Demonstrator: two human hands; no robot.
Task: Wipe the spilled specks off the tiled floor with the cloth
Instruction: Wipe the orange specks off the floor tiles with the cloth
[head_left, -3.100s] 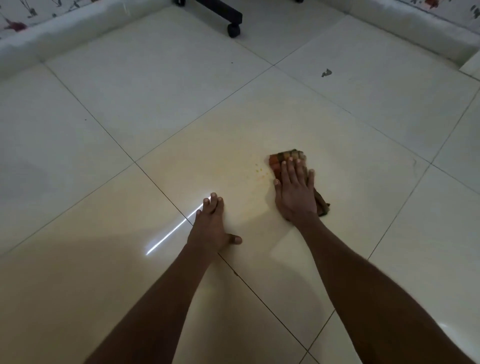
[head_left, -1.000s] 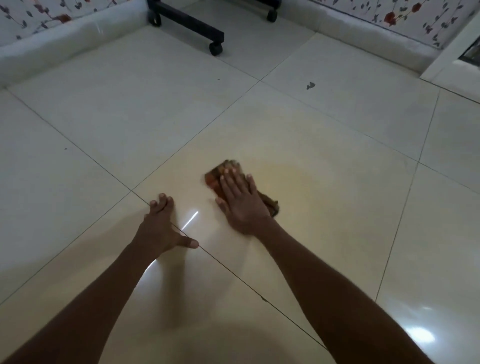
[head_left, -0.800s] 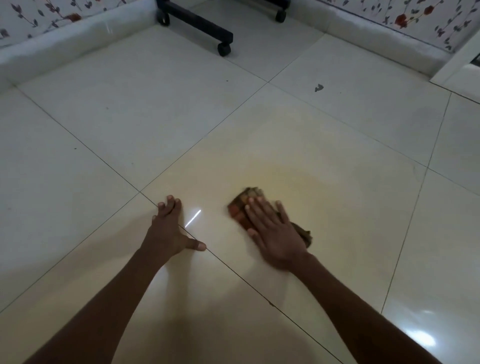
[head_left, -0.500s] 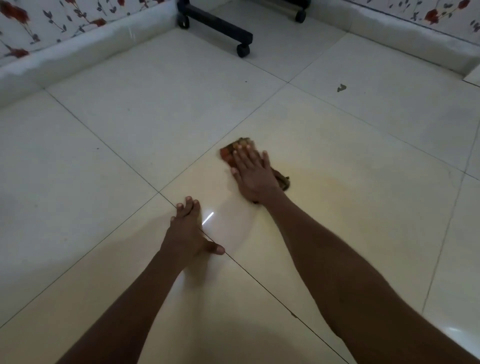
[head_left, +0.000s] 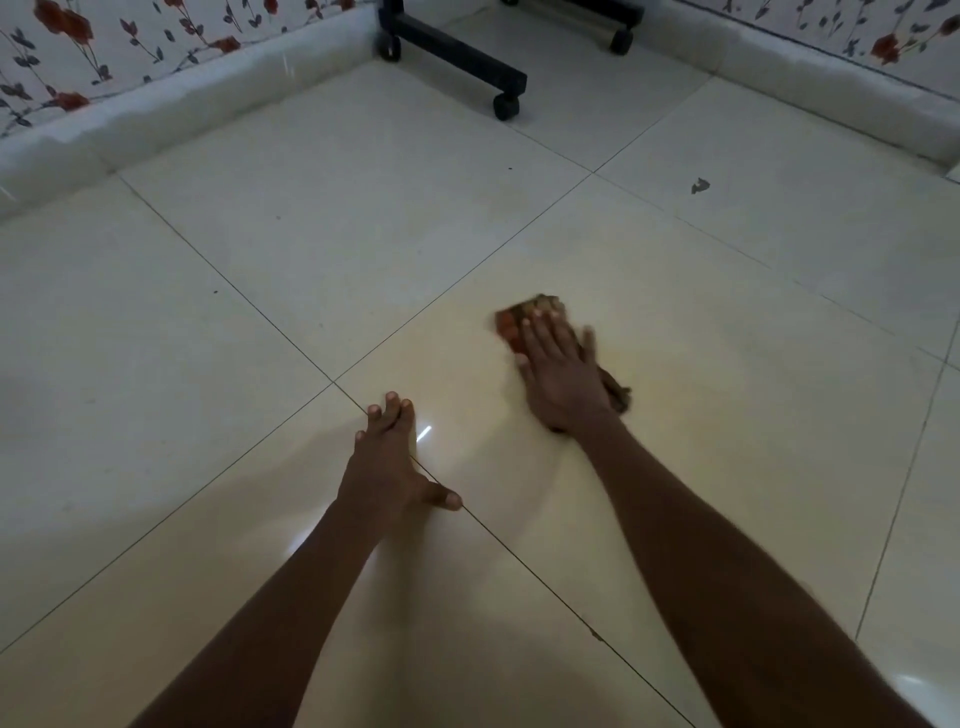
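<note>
**Cloth pinned flat under the right palm**

Cloth (head_left: 524, 319), reddish and bunched, lies on the tiled floor (head_left: 311, 218) beneath the right hand (head_left: 563, 374), whose straight fingers press it down. Left hand (head_left: 387, 465) rests flat on bare tile near it, fingers extended, holding nothing, apart from the cloth.
</note>
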